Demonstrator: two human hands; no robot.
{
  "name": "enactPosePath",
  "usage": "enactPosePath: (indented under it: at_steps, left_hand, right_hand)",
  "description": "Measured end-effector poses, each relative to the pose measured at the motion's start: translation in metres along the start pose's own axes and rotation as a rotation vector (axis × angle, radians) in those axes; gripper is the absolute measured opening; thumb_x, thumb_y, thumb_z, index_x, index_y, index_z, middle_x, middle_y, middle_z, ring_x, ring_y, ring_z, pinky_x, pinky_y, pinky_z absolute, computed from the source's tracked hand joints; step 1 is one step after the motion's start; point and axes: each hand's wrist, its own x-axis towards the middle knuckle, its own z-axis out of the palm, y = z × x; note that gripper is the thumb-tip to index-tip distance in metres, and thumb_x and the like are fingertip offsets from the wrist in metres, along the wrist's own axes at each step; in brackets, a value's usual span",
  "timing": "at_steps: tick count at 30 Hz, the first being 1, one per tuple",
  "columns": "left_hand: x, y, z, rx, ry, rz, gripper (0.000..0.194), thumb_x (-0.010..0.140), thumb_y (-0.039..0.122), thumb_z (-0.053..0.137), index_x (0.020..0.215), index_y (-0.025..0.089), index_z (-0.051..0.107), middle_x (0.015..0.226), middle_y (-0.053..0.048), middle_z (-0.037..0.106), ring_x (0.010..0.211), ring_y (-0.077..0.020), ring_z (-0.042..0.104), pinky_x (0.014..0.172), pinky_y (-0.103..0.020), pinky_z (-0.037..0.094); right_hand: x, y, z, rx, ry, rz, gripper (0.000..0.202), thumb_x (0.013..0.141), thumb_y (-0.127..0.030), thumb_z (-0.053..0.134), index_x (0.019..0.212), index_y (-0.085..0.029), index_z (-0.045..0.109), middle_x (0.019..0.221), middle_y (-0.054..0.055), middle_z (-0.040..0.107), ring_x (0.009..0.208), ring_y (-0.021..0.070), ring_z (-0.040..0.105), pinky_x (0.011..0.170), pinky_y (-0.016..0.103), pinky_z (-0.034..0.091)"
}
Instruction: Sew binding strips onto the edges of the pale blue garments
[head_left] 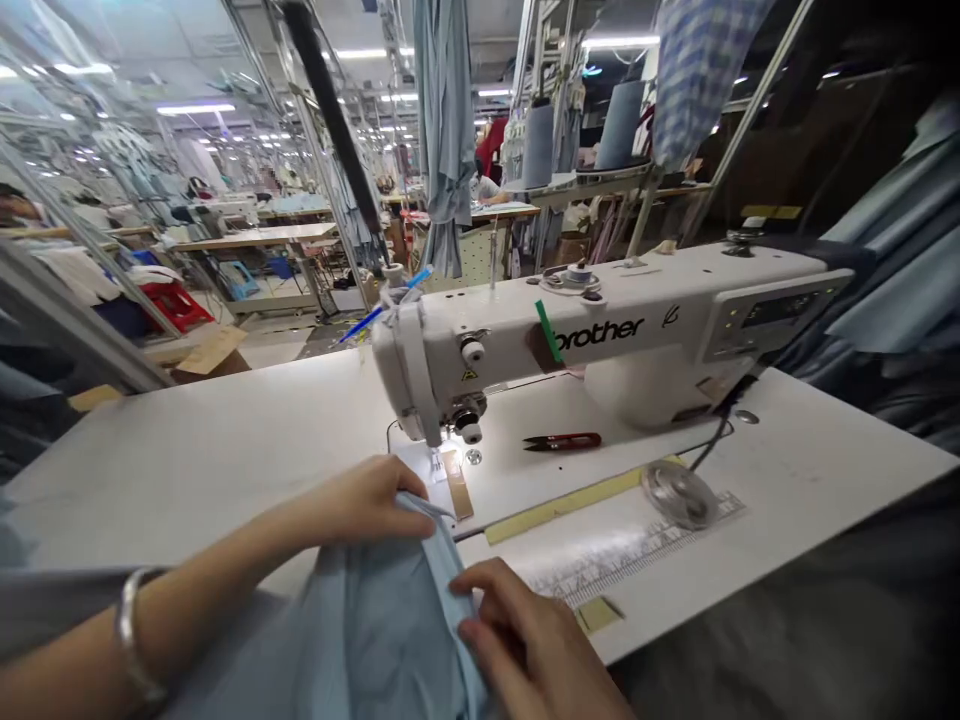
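L hand (375, 505) has the light-blue cloth (382, 600) pinched btwn thumb & fingers, gap all but closed, at its far end, just short of the presser foot (438, 464) of the Brother sewing machine (517, 345). R hand (529, 635) is lower on the same cloth: thumb & index nearly meeting on the folded band along its R side, other fingers curled in; slightly blurred there, so how firm that pinch is, hard to say. Cloth sits at the near side of the white counter (225, 440), its tip near the brown strip (457, 487) beside the foot but not under it.

To do this well: light, even tension btwn both hands, band flat w/ no twist, layers' edges matched; L fingertips best kept clear of the foot; loose body of the cloth smoothed away so no fold gets caught under the band. Red-handled snips (564, 441) & clear ruler (637, 553) lie off to the R, apart from the cloth, so OK as is.
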Motion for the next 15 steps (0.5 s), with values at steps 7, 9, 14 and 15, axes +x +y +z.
enactPosePath:
  at_steps: [7,9,14,15]
  left_hand:
    - [0.059,-0.041,0.014,-0.022,-0.010,0.108,0.017,0.080,0.034,0.067,0.080,0.018,0.064,0.070,0.004,0.059,0.068,-0.0135,0.055,0.066,-0.027,0.043]
    - [0.059,-0.049,0.007,-0.044,-0.010,0.157,0.019,0.078,0.038,0.064,0.082,0.020,0.064,0.070,0.004,0.059,0.069,-0.0137,0.055,0.066,-0.026,0.041]
    - [0.061,-0.077,0.002,-0.062,-0.006,0.089,0.028,0.084,0.045,0.054,0.079,0.020,0.065,0.068,0.002,0.063,0.066,-0.0154,0.056,0.061,-0.027,0.039]
    - [0.063,-0.081,0.003,-0.069,-0.010,0.071,0.027,0.085,0.043,0.055,0.078,0.019,0.065,0.068,0.002,0.063,0.066,-0.0155,0.058,0.061,-0.027,0.040]
  right_hand:
    - [0.061,0.029,-0.016,-0.687,-0.038,-0.547,0.024,0.092,-0.002,0.055,0.114,-0.007,0.063,0.096,0.010,0.065,0.083,0.0236,0.058,0.056,0.031,0.044]
    - [0.072,0.028,-0.021,-0.737,-0.073,-0.666,0.017,0.098,-0.004,0.050,0.101,-0.007,0.067,0.098,0.011,0.066,0.089,0.0235,0.057,0.061,0.032,0.047]
    - [0.078,0.030,-0.024,-0.766,-0.017,-0.787,0.028,0.105,-0.009,0.042,0.099,-0.008,0.070,0.115,0.012,0.068,0.111,0.0227,0.055,0.082,0.031,0.049]
    - [0.078,0.030,-0.023,-0.768,-0.003,-0.797,0.029,0.105,-0.010,0.042,0.097,-0.009,0.070,0.113,0.012,0.069,0.109,0.0224,0.056,0.084,0.031,0.048]
